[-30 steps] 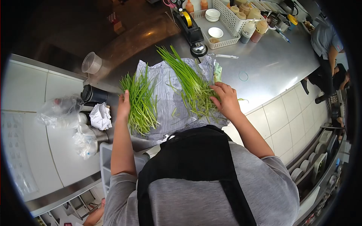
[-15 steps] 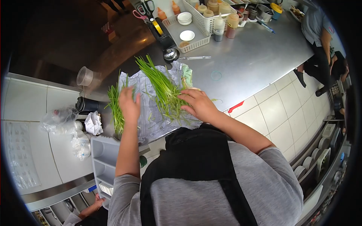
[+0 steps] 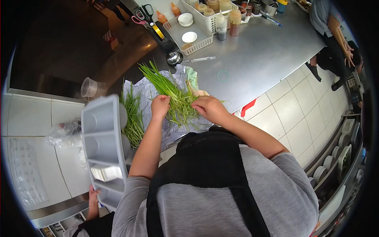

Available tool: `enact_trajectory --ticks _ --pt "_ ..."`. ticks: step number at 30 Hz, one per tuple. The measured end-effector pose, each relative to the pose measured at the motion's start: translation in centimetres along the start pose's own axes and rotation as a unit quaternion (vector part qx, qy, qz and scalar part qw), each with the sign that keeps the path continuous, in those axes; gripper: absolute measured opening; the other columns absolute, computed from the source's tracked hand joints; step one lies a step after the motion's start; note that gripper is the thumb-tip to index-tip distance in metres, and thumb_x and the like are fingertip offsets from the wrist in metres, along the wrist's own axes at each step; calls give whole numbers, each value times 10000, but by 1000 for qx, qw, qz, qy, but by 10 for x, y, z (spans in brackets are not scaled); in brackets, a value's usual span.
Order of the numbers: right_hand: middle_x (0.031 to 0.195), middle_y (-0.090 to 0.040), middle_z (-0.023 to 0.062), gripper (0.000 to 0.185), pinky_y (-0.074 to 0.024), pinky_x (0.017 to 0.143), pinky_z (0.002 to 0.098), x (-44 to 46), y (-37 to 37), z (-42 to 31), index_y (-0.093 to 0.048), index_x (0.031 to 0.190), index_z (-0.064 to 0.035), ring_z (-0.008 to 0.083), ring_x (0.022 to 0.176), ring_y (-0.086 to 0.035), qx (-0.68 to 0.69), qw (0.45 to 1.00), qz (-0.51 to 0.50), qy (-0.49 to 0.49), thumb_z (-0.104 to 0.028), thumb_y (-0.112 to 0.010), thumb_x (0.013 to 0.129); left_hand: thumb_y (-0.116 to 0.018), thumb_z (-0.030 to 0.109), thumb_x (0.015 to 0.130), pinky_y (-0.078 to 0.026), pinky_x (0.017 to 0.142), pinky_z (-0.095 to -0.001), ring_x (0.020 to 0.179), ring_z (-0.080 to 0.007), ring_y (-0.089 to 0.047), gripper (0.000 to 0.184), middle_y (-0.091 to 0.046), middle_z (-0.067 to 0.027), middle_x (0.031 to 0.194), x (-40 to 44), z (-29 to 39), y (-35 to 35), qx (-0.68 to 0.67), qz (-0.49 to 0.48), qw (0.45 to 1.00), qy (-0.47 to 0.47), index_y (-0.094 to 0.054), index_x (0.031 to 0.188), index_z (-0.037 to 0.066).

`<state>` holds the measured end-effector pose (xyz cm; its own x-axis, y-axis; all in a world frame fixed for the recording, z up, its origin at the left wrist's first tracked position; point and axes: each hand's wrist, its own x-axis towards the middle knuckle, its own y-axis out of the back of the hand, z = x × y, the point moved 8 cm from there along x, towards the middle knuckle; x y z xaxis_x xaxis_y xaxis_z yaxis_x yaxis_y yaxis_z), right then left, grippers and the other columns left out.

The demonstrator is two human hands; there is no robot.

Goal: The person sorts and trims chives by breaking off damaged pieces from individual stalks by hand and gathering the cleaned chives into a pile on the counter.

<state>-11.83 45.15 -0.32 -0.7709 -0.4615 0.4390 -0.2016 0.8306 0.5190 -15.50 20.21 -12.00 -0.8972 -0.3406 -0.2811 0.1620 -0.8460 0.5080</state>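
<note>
A bundle of long, thin green chives [image 3: 162,82] lies across a grey-white cloth [image 3: 146,108] on the steel counter. Its near end is a loose tangle of paler stems. My left hand [image 3: 160,106] is at the left edge of this bundle, fingers curled and pressed together; what they pinch, if anything, is too small to see. On the other side, my right hand [image 3: 211,108] has its fingers closed on the pale stem ends. A second pile of chives [image 3: 133,114] rests on the cloth's left part, partly hidden by a grey tray.
Another person's hand [image 3: 94,193] holds a grey compartment tray [image 3: 103,114] at the counter's left side. Behind the cloth stand a call bell [image 3: 174,58], a white basket [image 3: 203,43] with small dishes, and squeeze bottles [image 3: 222,27]. A person [image 3: 325,27] is at the far right.
My left hand has moved right, from the left pile to the bundle, and its fingers have closed. My right fingers have curled in. The grey tray has come up beside the cloth.
</note>
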Motion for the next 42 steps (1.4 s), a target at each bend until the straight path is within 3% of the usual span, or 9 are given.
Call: enact_trajectory --ticks 5,13,24,26,27,32,36,38,42 --pt "813 -608 111 119 -470 711 398 7 -8 -10 -640 897 -51 304 802 -590 1 1000 -15 5 -83 -617 784 -703 228 800 -442 504 -252 538 -119 -552 251 -603 -36 675 5 16 -1 190 32 973 -130 -606 845 1" --pt "862 -592 122 164 -472 737 398 11 -14 -11 -632 949 -51 315 835 -579 16 1000 4 -23 -71 -610 788 -602 183 880 -484 540 -200 632 -78 -572 165 -622 -13 812 -13 15 9 -102 -42 989 99 -613 945 32" --pt "799 -625 132 110 -483 686 389 27 -39 -7 -661 875 -35 305 751 -606 64 996 37 -43 -117 -619 816 -630 223 882 -435 510 -192 654 -65 -561 174 -618 1 837 -27 30 21 -188 -87 972 109 -593 959 72" --pt "753 -645 148 174 -483 631 365 28 -55 13 -675 862 -22 286 669 -617 176 961 13 -213 -190 -643 828 -627 214 883 -443 540 -202 675 -64 -557 191 -612 9 834 -36 34 16 -232 -110 958 124 -574 1003 76" --pt "753 -645 148 174 -483 631 365 30 -61 16 -675 862 -22 286 669 -617 176 961 17 -214 -190 -643 828 -627 214 883 -443 540 -202 675 -64 -557 191 -612 9 834 -40 35 14 -230 -113 959 123 -574 1003 76" --pt "680 -629 105 316 -467 568 320 33 -94 38 -671 876 15 183 588 -585 278 907 -18 -316 -293 -692 809 -603 150 890 -443 567 -200 676 -52 -541 136 -603 22 812 -58 39 5 -223 -135 963 63 -594 999 69" --pt "680 -609 61 275 -455 550 276 36 -90 34 -651 908 25 113 599 -561 226 938 43 -260 -238 -677 830 -581 110 898 -444 605 -192 686 -45 -534 100 -611 14 809 -61 50 14 -145 -123 981 -41 -618 968 49" --pt "705 -603 38 190 -446 551 231 32 -102 30 -623 933 10 83 617 -550 391 859 3 -330 -162 -647 854 -571 103 904 -442 628 -194 691 -48 -534 100 -620 10 822 -63 53 17 -133 -132 980 -67 -613 965 36" --pt "763 -599 18 104 -459 580 205 27 -112 37 -592 952 -27 85 631 -547 511 767 32 -385 -107 -605 887 -571 107 905 -435 642 -211 693 -49 -518 102 -608 20 800 -70 65 26 -50 -129 982 -132 -614 946 24"
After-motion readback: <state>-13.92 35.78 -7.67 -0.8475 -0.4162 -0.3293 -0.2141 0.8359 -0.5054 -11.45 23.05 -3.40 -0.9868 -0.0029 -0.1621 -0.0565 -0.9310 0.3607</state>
